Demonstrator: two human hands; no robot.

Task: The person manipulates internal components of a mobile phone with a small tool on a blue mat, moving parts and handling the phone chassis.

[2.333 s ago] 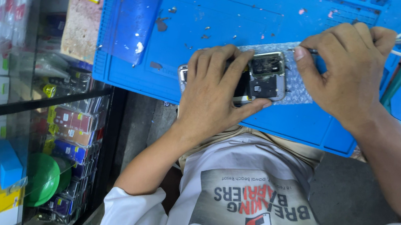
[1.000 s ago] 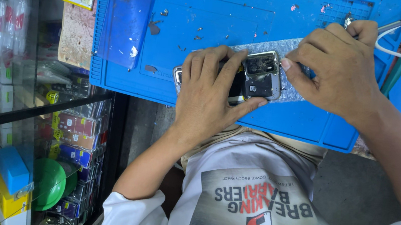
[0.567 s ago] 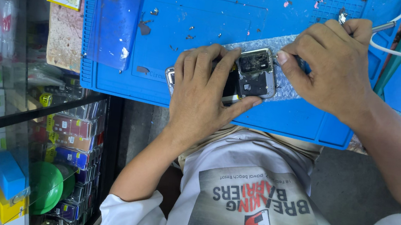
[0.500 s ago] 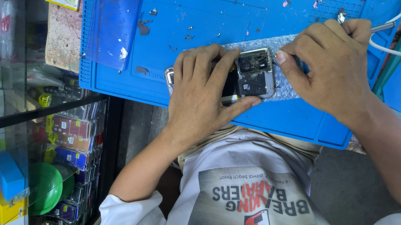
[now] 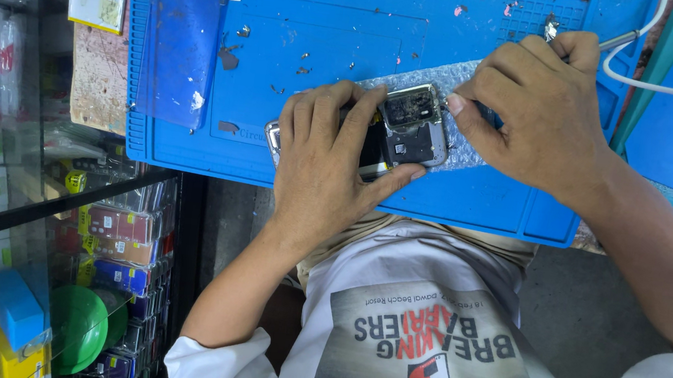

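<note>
Left hand (image 5: 323, 175) lies flat over the phone (image 5: 407, 131), fingers spread and curled, thumb pressed along its lower edge. Right hand (image 5: 536, 110) is bunched, fingertips pinching at the phone's upper right edge, a thin metal tool (image 5: 620, 39) gripped in it. Phone rests back-open, dark boards and metal frame showing, on a bubble wrap strip (image 5: 463, 149) over the blue ribbed mat (image 5: 304, 25), scuffed and speckled. White cable (image 5: 669, 88) at right. Green round lid (image 5: 77, 328) and coloured packets (image 5: 122, 228) in the glass case at left

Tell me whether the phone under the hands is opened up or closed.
Opened: the phone shows bare internal parts, no back cover. The left hand pins it; the right hand works its edge.
</note>
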